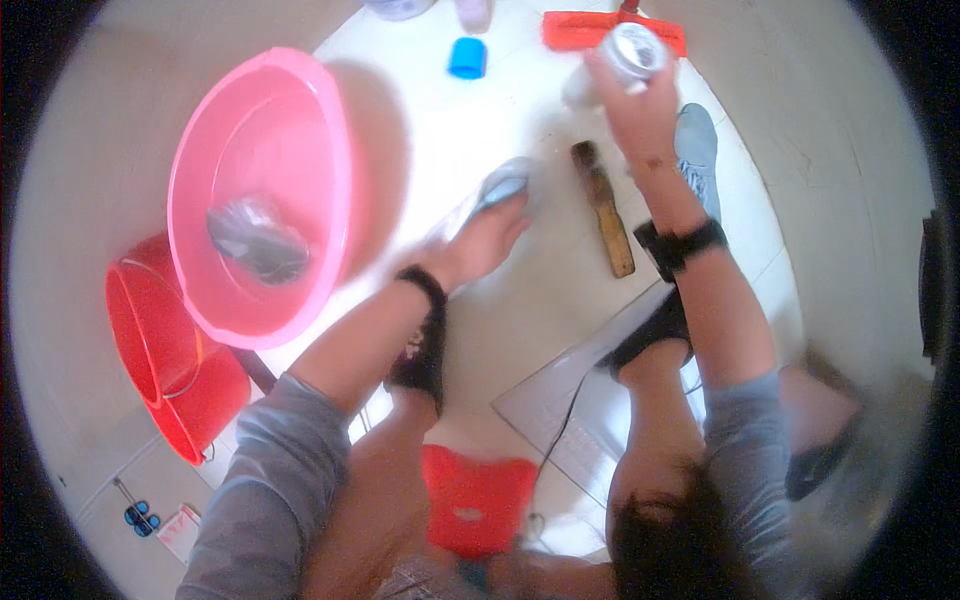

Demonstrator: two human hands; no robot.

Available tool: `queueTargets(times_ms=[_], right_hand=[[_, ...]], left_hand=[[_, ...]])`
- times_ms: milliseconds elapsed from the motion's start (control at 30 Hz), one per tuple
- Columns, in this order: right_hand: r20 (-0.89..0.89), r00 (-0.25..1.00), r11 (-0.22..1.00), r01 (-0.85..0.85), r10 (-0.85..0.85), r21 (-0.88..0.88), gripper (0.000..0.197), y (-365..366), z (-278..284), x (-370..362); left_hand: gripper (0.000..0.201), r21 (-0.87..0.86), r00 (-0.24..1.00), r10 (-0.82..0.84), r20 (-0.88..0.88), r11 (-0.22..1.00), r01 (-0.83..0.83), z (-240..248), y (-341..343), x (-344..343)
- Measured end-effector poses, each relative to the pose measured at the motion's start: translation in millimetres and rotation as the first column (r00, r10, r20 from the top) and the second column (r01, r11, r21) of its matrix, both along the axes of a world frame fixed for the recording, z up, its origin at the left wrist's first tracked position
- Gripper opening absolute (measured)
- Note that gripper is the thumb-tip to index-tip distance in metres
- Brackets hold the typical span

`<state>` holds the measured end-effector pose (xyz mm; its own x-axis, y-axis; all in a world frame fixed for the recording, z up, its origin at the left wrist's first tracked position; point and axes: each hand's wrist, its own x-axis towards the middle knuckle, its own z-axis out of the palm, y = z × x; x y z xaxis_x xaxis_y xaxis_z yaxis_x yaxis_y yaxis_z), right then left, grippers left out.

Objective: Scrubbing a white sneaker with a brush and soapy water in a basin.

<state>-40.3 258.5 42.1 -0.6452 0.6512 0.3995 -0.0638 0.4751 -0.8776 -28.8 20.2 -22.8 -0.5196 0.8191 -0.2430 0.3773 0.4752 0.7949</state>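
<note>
My right hand [640,110] is wrapped round a white round container [637,48], held up at the far right with its round end showing. My left hand [487,240] reaches over the middle of the floor, closed on a light grey-blue oblong thing [503,183]; motion blur hides its kind. Between the hands lies a brush with a wooden handle [612,232], its dark bristle end pointing away. A grey lace-up shoe [697,150] rests beside my right wrist. Farther off stands a blue cap [467,58].
At the left is a large pink basin [340,190] holding a dark thing in clear plastic [260,240]. Red buckets [200,400] stand beside it. An orange-red squeegee or broom head [580,30] lies at the far right. Between my legs is a red seat [478,500]; a thin cable [565,420] crosses the floor.
</note>
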Motion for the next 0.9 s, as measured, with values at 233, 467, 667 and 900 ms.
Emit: queueTargets(times_ms=[233,467,667,900], right_hand=[[0.427,0.884,0.966,-0.247,0.191,0.081,0.055,-64.5,9.3,94.7],[0.517,0.793,0.944,-0.308,0.322,-0.115,0.055,-73.9,-18.1,112.0],[0.555,0.778,0.938,-0.347,0.293,-0.009,0.057,-72.7,-18.8,104.2],[0.596,0.756,0.924,-0.378,0.273,0.057,0.059,-81.5,-15.3,104.2]], left_hand=[[0.034,0.020,0.996,-0.029,-0.081,0.999,0.031,-12.7,-8.5,1.6],[0.042,-0.021,0.999,-0.003,0.049,1.000,0.004,-19.1,-0.7,-7.7],[0.040,0.029,1.000,-0.002,0.028,1.000,0.001,-15.8,-2.3,-1.8],[0.042,0.119,0.999,0.008,0.038,0.993,-0.013,-18.2,-1.0,-1.7]])
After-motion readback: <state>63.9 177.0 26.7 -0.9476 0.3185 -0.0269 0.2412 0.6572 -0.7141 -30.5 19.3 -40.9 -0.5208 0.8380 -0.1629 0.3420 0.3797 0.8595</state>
